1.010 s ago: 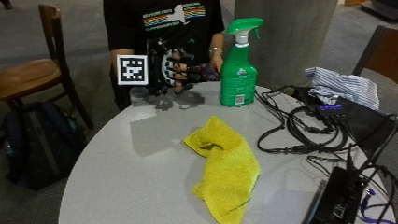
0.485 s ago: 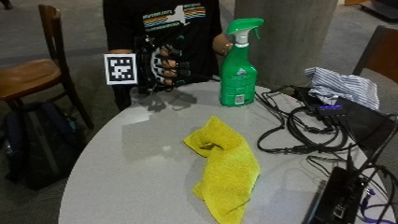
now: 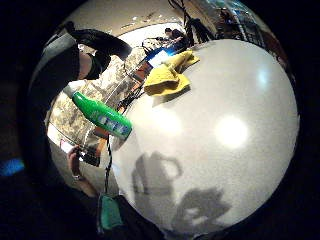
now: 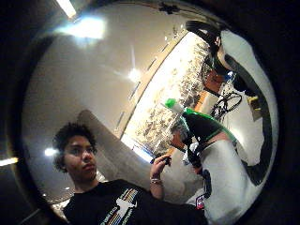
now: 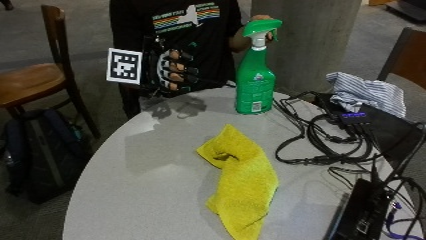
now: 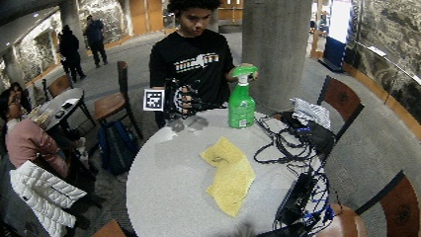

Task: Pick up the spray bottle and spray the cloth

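Nearest the outside camera, the yellow cloth (image 5: pixel 240 189) lies rumpled and partly folded in the middle of the round surface (image 5: pixel 133 190), with nothing touching it and no wetness that can be made out, so the spraying appears not yet done. To one side of it, a tangle of black cables (image 5: pixel 326 140) and a dark box sit near the edge of the surface, and a striped cloth (image 5: pixel 369 92) is heaped beyond them. Farther back, the green spray bottle (image 5: pixel 255 82) stands upright on the surface near its far edge, well apart from the yellow cloth. The person's bare left hand (image 5: pixel 259 22) rests at the bottle's trigger head, seemingly steadying it; whether it truly grips the head cannot be told. The gloved right hand (image 5: pixel 174 70) hangs above the far edge of the surface, beside the bottle but clearly apart from it, palm toward the surface; its fingers are loosely curled and hold nothing. The little-finger-side palm view agrees: the bottle and the yellow cloth both lie off at a distance, neither close to the palm. Judged from this, the task is at its very start: the bottle is not picked up by the gloved hand, and reaching across, closing round the bottle, lifting, aiming at the yellow cloth and squeezing the trigger all remain.
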Action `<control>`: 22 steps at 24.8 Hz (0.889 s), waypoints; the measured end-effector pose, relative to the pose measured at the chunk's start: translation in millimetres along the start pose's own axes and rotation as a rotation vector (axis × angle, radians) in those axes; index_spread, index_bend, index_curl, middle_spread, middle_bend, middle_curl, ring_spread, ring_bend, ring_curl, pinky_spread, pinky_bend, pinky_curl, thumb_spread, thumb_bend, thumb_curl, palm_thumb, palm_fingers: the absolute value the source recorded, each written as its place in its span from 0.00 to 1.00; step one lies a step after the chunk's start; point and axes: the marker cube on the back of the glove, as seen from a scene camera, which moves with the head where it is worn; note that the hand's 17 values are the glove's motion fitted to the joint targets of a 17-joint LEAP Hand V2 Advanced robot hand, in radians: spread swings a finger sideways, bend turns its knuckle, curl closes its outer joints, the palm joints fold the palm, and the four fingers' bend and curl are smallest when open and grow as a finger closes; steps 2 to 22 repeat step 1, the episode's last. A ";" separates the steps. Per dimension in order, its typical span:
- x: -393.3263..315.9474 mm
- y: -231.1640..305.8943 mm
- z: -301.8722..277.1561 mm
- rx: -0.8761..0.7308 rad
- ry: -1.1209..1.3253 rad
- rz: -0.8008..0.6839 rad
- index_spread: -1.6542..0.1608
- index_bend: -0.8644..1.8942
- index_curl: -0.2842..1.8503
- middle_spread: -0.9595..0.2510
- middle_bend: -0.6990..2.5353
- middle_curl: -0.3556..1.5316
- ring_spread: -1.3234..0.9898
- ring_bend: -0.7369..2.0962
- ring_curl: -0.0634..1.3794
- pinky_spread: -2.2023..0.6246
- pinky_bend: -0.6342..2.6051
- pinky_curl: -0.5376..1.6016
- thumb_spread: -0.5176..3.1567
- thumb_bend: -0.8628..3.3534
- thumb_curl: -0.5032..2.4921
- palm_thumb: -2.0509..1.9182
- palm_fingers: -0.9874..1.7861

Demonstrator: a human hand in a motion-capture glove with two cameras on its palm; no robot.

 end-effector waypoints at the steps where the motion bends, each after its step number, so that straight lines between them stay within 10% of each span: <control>1: -0.2 0.4 -0.1 0.001 0.007 -0.006 0.78 0.35 0.22 0.79 0.31 0.42 0.56 0.42 0.31 0.79 0.36 0.40 0.43 0.20 0.30 0.71 0.70; 22: -0.2 0.4 -0.1 0.001 0.007 -0.006 0.78 0.35 0.22 0.79 0.31 0.42 0.56 0.42 0.31 0.79 0.36 0.40 0.43 0.20 0.30 0.71 0.70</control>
